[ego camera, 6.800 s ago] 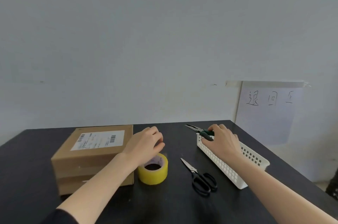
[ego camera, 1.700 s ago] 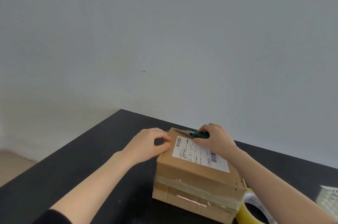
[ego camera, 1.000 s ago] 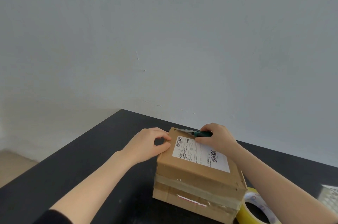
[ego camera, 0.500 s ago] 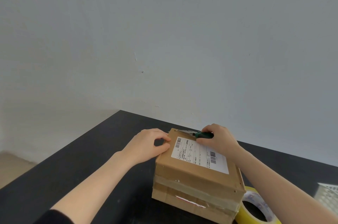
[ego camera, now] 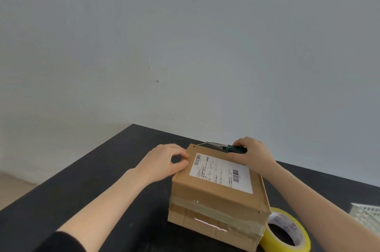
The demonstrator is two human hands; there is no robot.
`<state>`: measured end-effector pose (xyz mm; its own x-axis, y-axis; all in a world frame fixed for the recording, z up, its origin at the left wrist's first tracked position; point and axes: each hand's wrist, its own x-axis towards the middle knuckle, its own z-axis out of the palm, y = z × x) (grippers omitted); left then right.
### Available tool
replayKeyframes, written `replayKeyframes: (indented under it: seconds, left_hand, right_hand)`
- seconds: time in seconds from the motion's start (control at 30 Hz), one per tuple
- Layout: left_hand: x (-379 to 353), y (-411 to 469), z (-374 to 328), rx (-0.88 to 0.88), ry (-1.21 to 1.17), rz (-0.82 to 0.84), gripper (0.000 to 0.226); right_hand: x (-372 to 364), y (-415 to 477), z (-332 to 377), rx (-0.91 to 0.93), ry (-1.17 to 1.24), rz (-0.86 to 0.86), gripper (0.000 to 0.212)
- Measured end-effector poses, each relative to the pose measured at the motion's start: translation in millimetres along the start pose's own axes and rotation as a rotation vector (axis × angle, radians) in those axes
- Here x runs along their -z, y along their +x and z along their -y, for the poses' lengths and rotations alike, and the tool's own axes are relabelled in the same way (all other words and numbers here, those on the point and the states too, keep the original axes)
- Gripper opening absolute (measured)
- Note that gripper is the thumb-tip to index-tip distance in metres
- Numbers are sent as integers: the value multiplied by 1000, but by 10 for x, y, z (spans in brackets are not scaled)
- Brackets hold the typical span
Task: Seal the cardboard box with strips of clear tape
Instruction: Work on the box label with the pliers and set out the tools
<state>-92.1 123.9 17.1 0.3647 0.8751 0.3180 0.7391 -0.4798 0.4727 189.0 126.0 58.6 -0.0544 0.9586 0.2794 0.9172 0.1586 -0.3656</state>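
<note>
A brown cardboard box [ego camera: 216, 196] with a white shipping label on top sits on the black table [ego camera: 102, 179]. Old tape bands run across its front side. My left hand [ego camera: 166, 161] grips the box's far left corner, fingers curled over the edge. My right hand [ego camera: 251, 154] holds green-handled pliers [ego camera: 221, 147] along the box's far top edge; their tip pinches a thin metal pin at the far left corner. A yellow roll of clear tape [ego camera: 285, 231] lies flat against the box's right front corner.
A white perforated basket [ego camera: 368, 213] shows at the right edge. The table's left edge runs diagonally from far centre to near left, with floor beyond it. A grey wall stands close behind the table.
Since 6.8 s ago my right hand carried the pliers from the basket to the box and my left hand left the tape roll for the box corner. In the last second the pliers have slid slightly rightward.
</note>
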Motion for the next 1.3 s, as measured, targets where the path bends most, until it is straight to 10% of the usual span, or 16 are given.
replayKeyframes:
  seconds: [1.3]
  left_hand:
    - [-563,365,-1905,-278,-60,67,20]
  right_hand:
    - [1418,-1502,-1308,-271,2,-246,18]
